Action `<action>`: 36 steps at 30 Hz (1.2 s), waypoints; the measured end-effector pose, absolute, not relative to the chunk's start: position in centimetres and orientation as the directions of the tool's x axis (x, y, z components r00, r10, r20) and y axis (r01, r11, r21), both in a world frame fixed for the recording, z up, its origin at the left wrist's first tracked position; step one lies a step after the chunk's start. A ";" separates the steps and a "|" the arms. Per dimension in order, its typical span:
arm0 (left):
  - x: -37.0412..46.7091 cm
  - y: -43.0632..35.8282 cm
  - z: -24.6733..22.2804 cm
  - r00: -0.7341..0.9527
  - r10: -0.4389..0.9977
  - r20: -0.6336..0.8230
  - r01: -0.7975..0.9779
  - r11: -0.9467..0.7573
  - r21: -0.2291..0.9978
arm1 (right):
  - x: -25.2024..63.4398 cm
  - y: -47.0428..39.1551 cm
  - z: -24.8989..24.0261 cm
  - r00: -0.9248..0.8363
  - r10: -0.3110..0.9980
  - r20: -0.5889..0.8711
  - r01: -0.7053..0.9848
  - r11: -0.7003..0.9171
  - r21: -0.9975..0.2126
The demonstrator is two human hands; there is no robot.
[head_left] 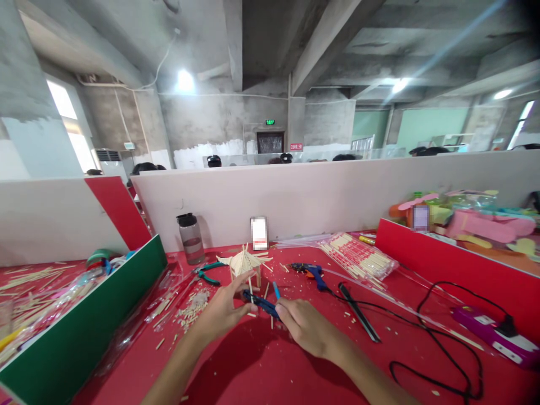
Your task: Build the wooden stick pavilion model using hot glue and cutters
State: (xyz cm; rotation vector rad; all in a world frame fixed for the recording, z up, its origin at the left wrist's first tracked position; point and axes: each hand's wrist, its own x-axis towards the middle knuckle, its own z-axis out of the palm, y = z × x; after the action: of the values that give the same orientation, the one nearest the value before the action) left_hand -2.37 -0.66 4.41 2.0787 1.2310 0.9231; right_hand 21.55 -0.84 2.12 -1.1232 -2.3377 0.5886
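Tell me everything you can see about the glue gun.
The glue gun has a blue, plastic-looking body, an orange trigger and a dark nozzle. It lies on the red table, nozzle pointing left and handle slanting toward the near right. A black cord runs from the handle off to the right. It sits beyond the right hand, which does not touch it.
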 end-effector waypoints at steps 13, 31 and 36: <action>-2.4 -0.8 4.6 0.362 0.890 0.277 0.552 -0.444 0.706 | 21.7 -0.8 2.3 -0.556 0.794 0.245 0.592 0.585 -0.554; -2.2 -1.0 5.0 0.366 0.892 0.263 0.566 -0.438 0.698 | 21.8 -0.9 2.2 -0.558 0.792 0.249 0.603 0.593 -0.533; -2.1 -1.1 5.2 0.361 0.897 0.255 0.575 -0.429 0.696 | 21.8 -0.9 2.4 -0.555 0.797 0.240 0.624 0.589 -0.513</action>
State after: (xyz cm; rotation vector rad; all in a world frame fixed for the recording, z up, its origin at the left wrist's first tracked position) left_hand -2.14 -1.08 5.16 2.1299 1.2740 0.8567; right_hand 21.82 -0.93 2.43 -1.1353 -2.3709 0.5174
